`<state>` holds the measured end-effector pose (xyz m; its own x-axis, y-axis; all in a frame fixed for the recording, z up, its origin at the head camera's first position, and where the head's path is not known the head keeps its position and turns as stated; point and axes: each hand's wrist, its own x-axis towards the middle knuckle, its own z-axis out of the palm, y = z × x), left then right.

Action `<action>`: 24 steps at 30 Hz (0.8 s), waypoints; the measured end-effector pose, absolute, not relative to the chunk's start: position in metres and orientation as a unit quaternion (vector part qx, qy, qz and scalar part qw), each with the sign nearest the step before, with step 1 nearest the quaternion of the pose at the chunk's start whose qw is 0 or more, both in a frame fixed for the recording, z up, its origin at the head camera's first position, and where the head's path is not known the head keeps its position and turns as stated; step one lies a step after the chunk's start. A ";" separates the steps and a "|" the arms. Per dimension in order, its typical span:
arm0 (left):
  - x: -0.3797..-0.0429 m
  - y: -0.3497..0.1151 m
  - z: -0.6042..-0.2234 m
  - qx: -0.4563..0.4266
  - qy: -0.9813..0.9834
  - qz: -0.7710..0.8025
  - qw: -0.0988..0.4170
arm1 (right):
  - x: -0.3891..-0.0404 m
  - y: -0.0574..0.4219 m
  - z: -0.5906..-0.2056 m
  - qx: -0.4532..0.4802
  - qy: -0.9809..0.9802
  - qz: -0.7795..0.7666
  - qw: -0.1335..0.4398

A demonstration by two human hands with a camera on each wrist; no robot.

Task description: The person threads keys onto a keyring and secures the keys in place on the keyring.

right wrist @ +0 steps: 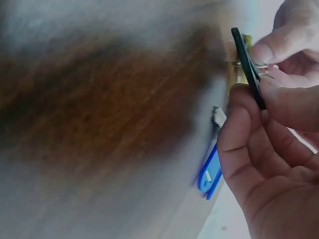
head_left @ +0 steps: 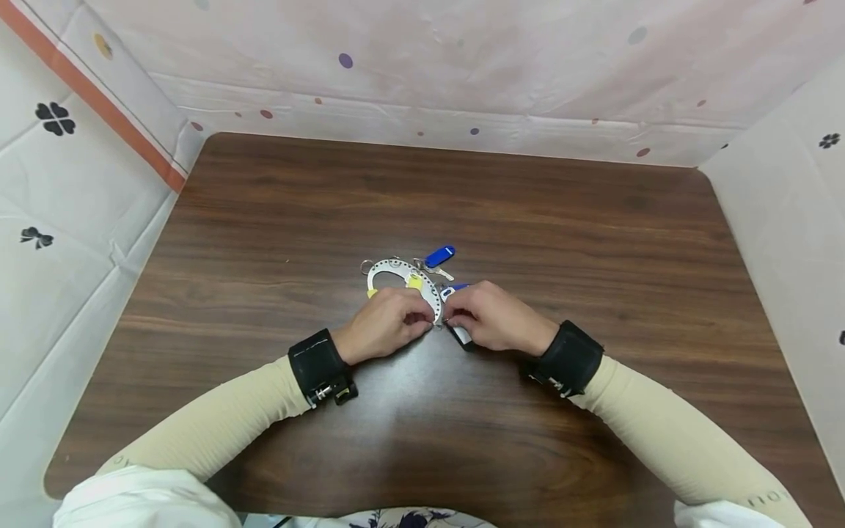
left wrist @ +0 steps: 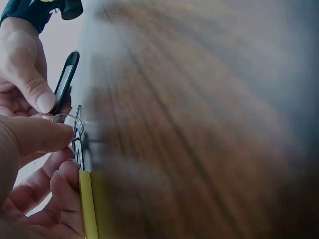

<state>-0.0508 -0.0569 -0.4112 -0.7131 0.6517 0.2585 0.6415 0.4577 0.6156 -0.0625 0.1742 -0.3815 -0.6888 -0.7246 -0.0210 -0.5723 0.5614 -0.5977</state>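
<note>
A white curved plate with a row of small holes [head_left: 432,293] lies on the table under the hands. My left hand [head_left: 389,320] is at its near right end, thumb and forefinger pinching a metal split ring [left wrist: 76,118]. Across from it, my right hand [head_left: 494,317] grips a black-framed key tag [right wrist: 244,57] between thumb and fingers, close to that ring. A yellow tag [head_left: 414,281] lies on the plate beside my left hand. Another yellow piece is partly hidden by that hand. A blue tag [right wrist: 212,172] shows beside my right hand, partly covered by it in the head view.
Beyond the plate lies another blue tag [head_left: 440,256] with a key [head_left: 444,274] near it. A loose-looking ring [head_left: 366,267] sits at the plate's left end. The brown wooden table [head_left: 277,220] meets patterned white sheeting [head_left: 396,117] at its back and sides.
</note>
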 end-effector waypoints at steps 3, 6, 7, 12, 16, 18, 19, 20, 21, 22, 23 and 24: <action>-0.051 -0.057 -0.411 0.373 0.855 0.360 0.004 | -0.064 0.170 -0.382 -0.398 0.859 -0.289 0.142; -0.050 -0.056 -0.410 0.370 0.855 0.364 0.009 | -0.065 0.167 -0.384 -0.406 0.856 -0.288 0.141; -0.050 -0.056 -0.409 0.371 0.855 0.363 0.009 | -0.064 0.166 -0.385 -0.405 0.856 -0.289 0.142; -0.050 -0.056 -0.409 0.370 0.856 0.361 0.010 | -0.059 0.164 -0.387 -0.398 0.859 -0.291 0.138; -0.051 -0.057 -0.409 0.364 0.858 0.361 0.016 | -0.056 0.160 -0.390 -0.385 0.870 -0.291 0.100; -0.051 -0.057 -0.408 0.353 0.860 0.366 0.035 | -0.055 0.158 -0.391 -0.371 0.878 -0.292 0.078; -0.051 -0.057 -0.406 0.346 0.862 0.368 0.047 | -0.054 0.157 -0.391 -0.362 0.882 -0.293 0.070; -0.050 -0.057 -0.405 0.335 0.864 0.370 0.062 | -0.054 0.156 -0.391 -0.353 0.885 -0.296 0.066; -0.049 -0.057 -0.404 0.324 0.866 0.372 0.078 | -0.054 0.155 -0.391 -0.346 0.887 -0.299 0.065; -0.048 -0.056 -0.402 0.309 0.868 0.375 0.096 | -0.054 0.154 -0.391 -0.339 0.887 -0.305 0.068; -0.046 -0.055 -0.400 0.296 0.872 0.374 0.111 | -0.053 0.154 -0.391 -0.333 0.887 -0.312 0.076; -0.045 -0.054 -0.398 0.285 0.875 0.371 0.121 | -0.053 0.154 -0.391 -0.327 0.886 -0.319 0.083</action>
